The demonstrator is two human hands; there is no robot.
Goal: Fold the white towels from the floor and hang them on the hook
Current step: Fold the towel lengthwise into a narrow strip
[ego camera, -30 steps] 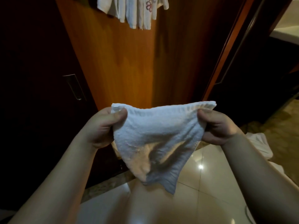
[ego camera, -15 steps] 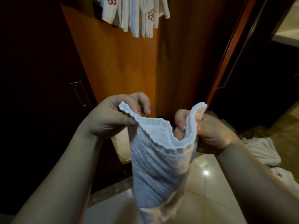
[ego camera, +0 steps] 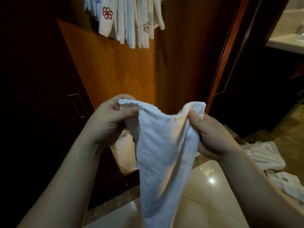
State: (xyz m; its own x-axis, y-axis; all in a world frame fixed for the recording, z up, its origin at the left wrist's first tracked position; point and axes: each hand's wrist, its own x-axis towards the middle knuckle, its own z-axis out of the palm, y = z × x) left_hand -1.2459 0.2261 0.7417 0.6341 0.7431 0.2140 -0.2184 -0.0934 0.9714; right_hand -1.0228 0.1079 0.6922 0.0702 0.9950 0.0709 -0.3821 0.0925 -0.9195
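Note:
A white towel [ego camera: 158, 150] hangs in front of me, folded lengthwise into a long narrow strip. My left hand [ego camera: 108, 122] pinches its top left corner between thumb and fingers. My right hand [ego camera: 209, 134] grips the top right corner, thumb on the near side. The top edge sags between the two hands. Several white towels with red and blue flower marks [ego camera: 125, 22] hang at the top of the wooden panel; the hook itself is hidden. More white towels [ego camera: 263, 155] lie crumpled on the floor at the right.
An orange wooden panel [ego camera: 118, 76] stands straight ahead, with a dark door and metal handle [ego camera: 77, 104] to its left. A dark doorway frame [ego camera: 230, 55] rises at the right. Glossy tiles [ego camera: 205, 186] cover the floor below. A pale cloth [ego camera: 123, 153] sits low behind the towel.
The towel went from spread wide between my hands to folded in half lengthwise; my hands came together, then parted a little. The view tilted up, showing more of the hung towels.

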